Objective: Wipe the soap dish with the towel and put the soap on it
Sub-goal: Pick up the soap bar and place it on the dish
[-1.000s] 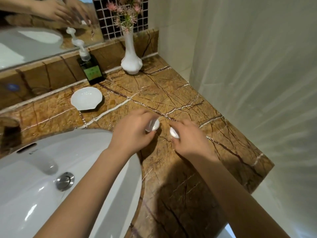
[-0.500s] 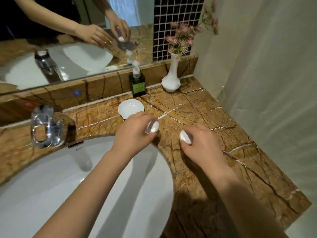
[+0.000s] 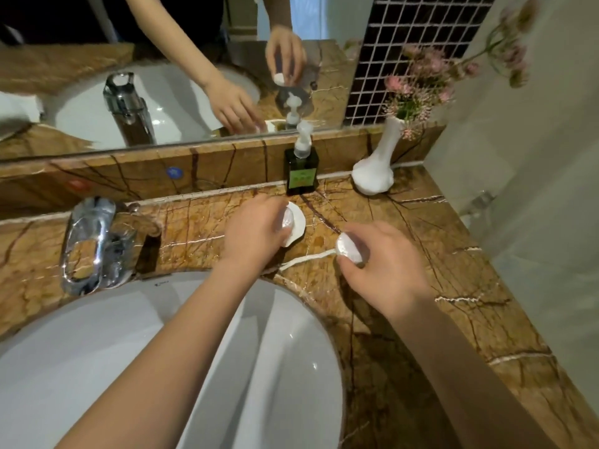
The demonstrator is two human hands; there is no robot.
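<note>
Just above the middle of the frame, the left hand [image 3: 256, 236] sits over the white shell-shaped soap dish [image 3: 298, 226], which lies flat on the brown marble tabletop [image 3: 437, 254] below the dark soap dispenser [image 3: 301, 171]. Its fingers are curled round a small white piece [image 3: 287, 218], pressed at the dish's near-left part; whether this is the soap or its wrapping cannot be told, and how much of the dish the hand covers is hidden. The right hand [image 3: 385, 264], lower and to the right in the frame, is closed on a second small white oval object [image 3: 348, 249], held just above the tabletop and clear of the dish. No towel can be made out. The relation that matters is this: the dish lies up and to the left of the right hand's object, with a short stretch of bare marble between them, while the left hand is already at the dish. If the right hand holds the soap, the likely move is a short carry up-left, and the left hand would have to clear the bowl first. The dish's scalloped edge faces right, toward the approaching hand.
</note>
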